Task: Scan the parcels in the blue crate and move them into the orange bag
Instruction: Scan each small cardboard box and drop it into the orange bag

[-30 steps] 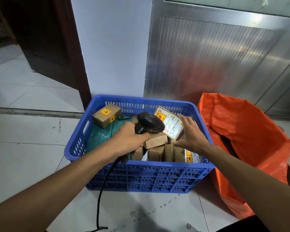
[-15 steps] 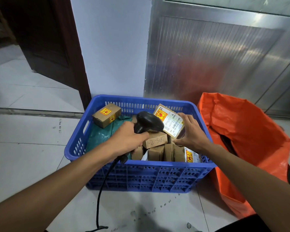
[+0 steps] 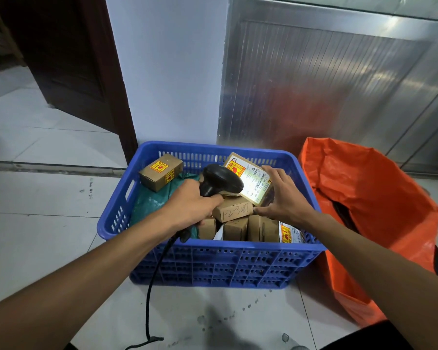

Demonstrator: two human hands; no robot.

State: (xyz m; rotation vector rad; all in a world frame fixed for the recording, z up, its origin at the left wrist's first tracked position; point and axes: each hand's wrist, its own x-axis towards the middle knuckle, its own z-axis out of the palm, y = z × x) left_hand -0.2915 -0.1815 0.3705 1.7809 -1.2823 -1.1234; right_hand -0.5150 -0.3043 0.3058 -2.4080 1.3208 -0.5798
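Left hand [image 3: 192,205]: fingers curled round the grip of a black corded barcode scanner [image 3: 219,181], its head against the white shipping label of a tilted cardboard parcel [image 3: 250,180]. Right hand [image 3: 282,198]: fingers spread over that parcel's right edge, thumb under it, holding it above the blue crate [image 3: 213,263]. In the crate: box marked 1-2-3087 [image 3: 234,212], a green mailer [image 3: 149,205], a stickered box [image 3: 161,171] at its far left. Orange bag [image 3: 364,198] stands open just right of the crate.

Parcels [image 3: 234,210] crowd the blue crate [image 3: 213,261]; orange bag [image 3: 364,198] gapes beside it.
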